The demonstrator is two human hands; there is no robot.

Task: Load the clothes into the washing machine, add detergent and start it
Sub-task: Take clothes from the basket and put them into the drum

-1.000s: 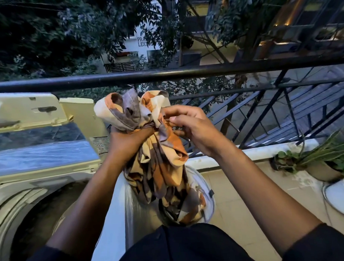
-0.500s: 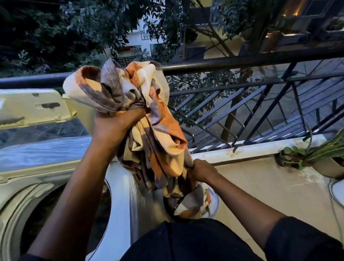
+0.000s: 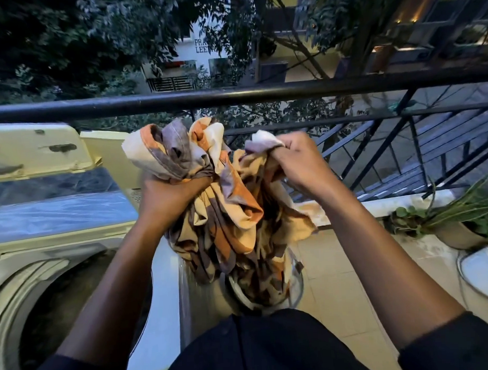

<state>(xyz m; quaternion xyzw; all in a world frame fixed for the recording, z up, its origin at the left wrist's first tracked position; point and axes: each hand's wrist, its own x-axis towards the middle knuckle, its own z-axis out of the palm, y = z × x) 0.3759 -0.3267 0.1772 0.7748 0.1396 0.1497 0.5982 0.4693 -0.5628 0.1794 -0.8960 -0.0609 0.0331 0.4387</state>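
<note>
An orange, cream and grey-brown patterned cloth (image 3: 232, 213) hangs bunched in front of me. My left hand (image 3: 171, 195) grips its upper bundle. My right hand (image 3: 297, 163) pinches another fold to the right at about the same height. The cloth's lower end trails into a round bucket (image 3: 296, 280) on the floor below. At the left stands the top-loading washing machine (image 3: 27, 275) with its lid (image 3: 37, 153) raised and the dark drum (image 3: 62, 315) open. No detergent is in view.
A black balcony railing (image 3: 234, 95) runs across just beyond the cloth. Potted plants (image 3: 460, 224) and a white pot (image 3: 483, 270) sit by the low ledge at the right. Tiled floor (image 3: 337, 278) lies between bucket and pots.
My right hand went down to the bucket, then came back up holding more cloth. My left hand rose, then lowered slightly. More of the cloth is now out of the bucket.
</note>
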